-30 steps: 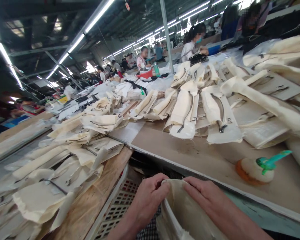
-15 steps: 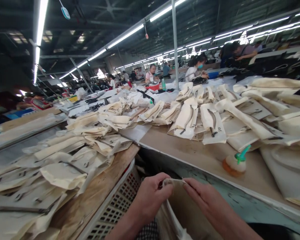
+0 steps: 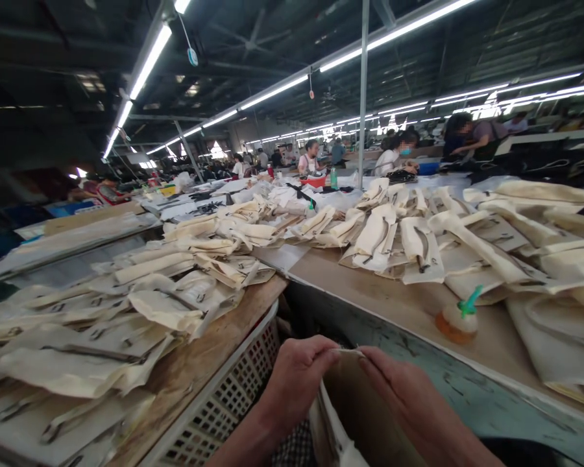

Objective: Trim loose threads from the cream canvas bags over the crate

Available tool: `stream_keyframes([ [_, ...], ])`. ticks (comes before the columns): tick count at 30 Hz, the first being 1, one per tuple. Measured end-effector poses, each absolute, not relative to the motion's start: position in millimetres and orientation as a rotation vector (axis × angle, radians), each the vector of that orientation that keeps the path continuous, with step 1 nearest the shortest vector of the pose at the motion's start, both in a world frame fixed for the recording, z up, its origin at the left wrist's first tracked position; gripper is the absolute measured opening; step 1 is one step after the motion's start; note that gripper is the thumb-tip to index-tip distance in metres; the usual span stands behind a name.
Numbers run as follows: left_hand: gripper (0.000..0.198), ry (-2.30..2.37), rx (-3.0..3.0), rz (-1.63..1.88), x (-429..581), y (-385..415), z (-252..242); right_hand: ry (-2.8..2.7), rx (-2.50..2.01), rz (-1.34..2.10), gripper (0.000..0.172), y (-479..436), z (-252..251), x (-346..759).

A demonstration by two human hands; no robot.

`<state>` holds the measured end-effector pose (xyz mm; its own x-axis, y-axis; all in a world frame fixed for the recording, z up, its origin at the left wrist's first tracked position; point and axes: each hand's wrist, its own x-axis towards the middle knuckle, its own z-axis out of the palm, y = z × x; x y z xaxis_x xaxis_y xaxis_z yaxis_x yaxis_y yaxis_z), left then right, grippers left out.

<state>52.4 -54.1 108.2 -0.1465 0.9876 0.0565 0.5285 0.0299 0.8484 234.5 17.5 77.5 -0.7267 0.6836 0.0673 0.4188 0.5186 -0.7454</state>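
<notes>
Low in front of me, a cream fabric piece (image 3: pixel 365 408) stretches between my hands, its top edge held up and its sides hanging down. My left hand (image 3: pixel 304 373) is closed, with thumb and fingers pinching the upper left part of that edge. On the other side, my right hand (image 3: pixel 399 383) grips the edge from the right, fingers pressed together along it. The two hands are close together, only a short length of edge between them. The lower part of the fabric runs out of view at the bottom.
Cream fabric pieces with dark zippers (image 3: pixel 165 311) cover the left wooden table (image 3: pixel 199 350). More such pieces (image 3: pixel 374 233) lie along the right table (image 3: pixel 340 279), near a squeeze bottle (image 3: pixel 460 318) with a green nozzle. A white plastic basket (image 3: pixel 224 389) stands below left. Several people work farther back.
The view has turned a little left and up, so the tables appear shifted right and lower. My hands have moved slightly closer together along the fabric's edge.
</notes>
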Motion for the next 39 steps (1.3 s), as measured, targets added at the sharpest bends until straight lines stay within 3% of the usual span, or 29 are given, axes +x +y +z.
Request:
stream_keyframes([
  [9,0.015,1.894,1.364,1.061,60.1,-72.0,109.4,-2.466,-0.963,0.985,0.051,20.3,78.1,235.2],
  [17,0.009,1.804,1.259,1.182,56.0,-59.1,95.7,-2.286,-0.719,1.345,0.023,45.0,83.2,232.5],
  [26,0.021,1.822,1.246,1.087,47.2,-42.1,90.8,-2.223,-0.663,1.415,0.015,71.2,81.4,203.7],
  [39,0.027,1.771,1.473,0.993,38.9,-29.2,85.9,-2.212,-0.673,1.402,0.023,78.4,70.6,203.3],
])
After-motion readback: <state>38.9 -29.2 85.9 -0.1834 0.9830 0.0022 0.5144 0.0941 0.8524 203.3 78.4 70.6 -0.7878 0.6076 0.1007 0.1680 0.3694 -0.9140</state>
